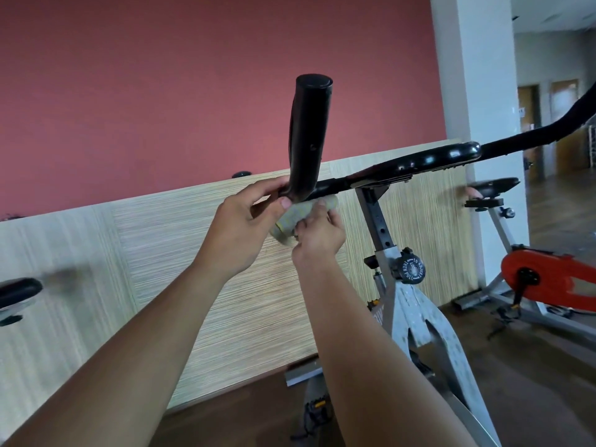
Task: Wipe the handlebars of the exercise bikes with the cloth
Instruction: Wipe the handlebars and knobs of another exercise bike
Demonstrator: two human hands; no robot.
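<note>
A black handlebar of a grey exercise bike rises upright in the middle of the view and bends right into a long crossbar. My left hand grips the handlebar at its lower bend, thumb in front. A crumpled pale grey-green cloth is pressed under the bend, just right of my left hand. My right hand is closed on the cloth from below. Part of the cloth is hidden behind both hands.
A second bike with an orange flywheel cover and black saddle stands at the right on the brown floor. Another black saddle juts in at the left edge. A striped wood panel and a red wall lie behind; a white pillar is at the right.
</note>
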